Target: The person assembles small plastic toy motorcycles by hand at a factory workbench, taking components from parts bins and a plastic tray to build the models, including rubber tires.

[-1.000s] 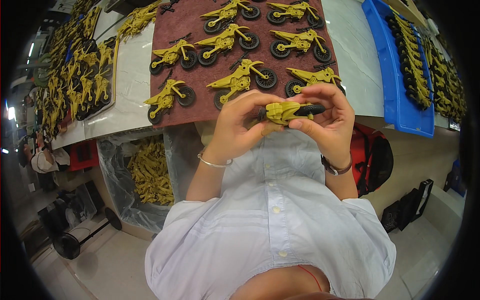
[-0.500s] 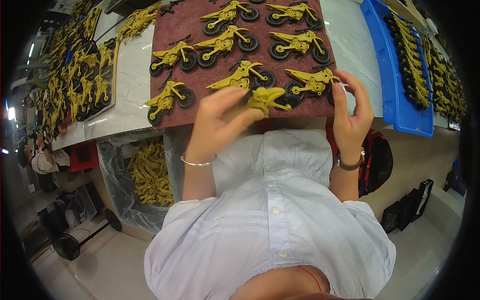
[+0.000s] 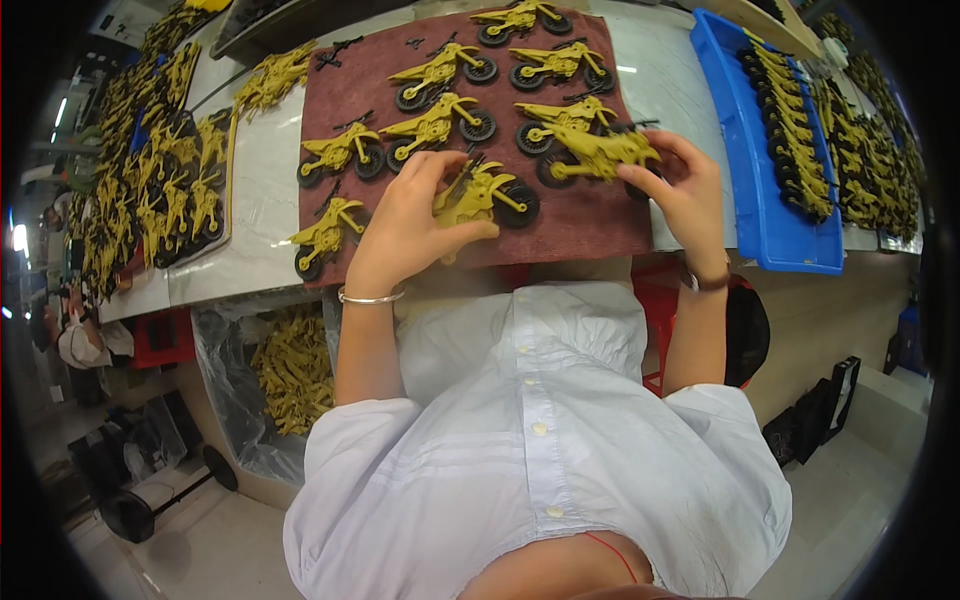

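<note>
- Left hand (image 3: 405,225) fingers are gripping a yellow plastic toy motorbike (image 3: 485,195) on the maroon cloth mat (image 3: 600,225).
- Right hand (image 3: 680,190) fingers are pinching another yellow toy motorbike (image 3: 600,152).

The toy motorcycle (image 3: 485,195) under the left hand (image 3: 405,230) is showing a mustard-yellow body with black wheels. The toy motorcycle (image 3: 598,152) at the right hand (image 3: 685,190) is showing the same mustard yellow, with a black handlebar. The other motorcycles (image 3: 437,72) in the rows are repeating this yellow-and-black scheme. The cloth mat (image 3: 590,215) beneath them is appearing dark maroon, plain and unpatterned. The worktop (image 3: 250,210) is showing pale grey-white. The tray (image 3: 760,210) at the right is appearing bright blue. The shirt (image 3: 540,450) is showing pale blue-white with white buttons. The bracelet (image 3: 370,297) is appearing silver; the wristband (image 3: 706,284) is appearing dark brown. The bag (image 3: 225,370) below the worktop is appearing clear, with yellow parts (image 3: 292,370) inside.
</note>
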